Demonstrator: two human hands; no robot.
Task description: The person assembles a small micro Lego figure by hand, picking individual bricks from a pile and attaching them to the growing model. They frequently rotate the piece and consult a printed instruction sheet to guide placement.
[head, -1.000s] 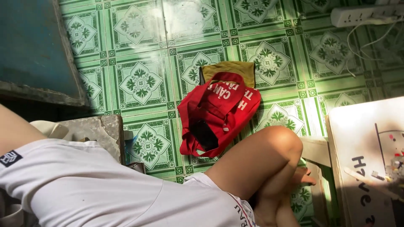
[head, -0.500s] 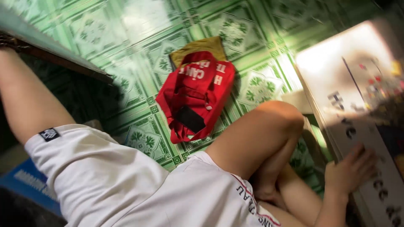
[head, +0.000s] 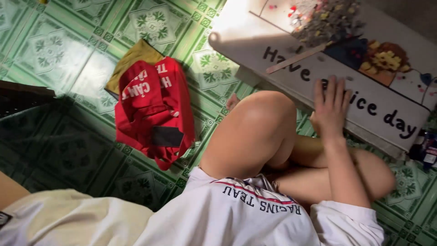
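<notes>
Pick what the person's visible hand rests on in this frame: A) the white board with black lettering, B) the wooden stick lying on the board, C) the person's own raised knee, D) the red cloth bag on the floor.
A: the right hand lies flat, fingers spread, on the white board, apart from the red bag on the green tiled floor and below the wooden stick.

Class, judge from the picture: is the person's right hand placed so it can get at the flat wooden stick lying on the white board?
Probably yes: the right hand rests flat on the white board, and the wooden stick lies just beyond its fingertips with nothing between.
</notes>
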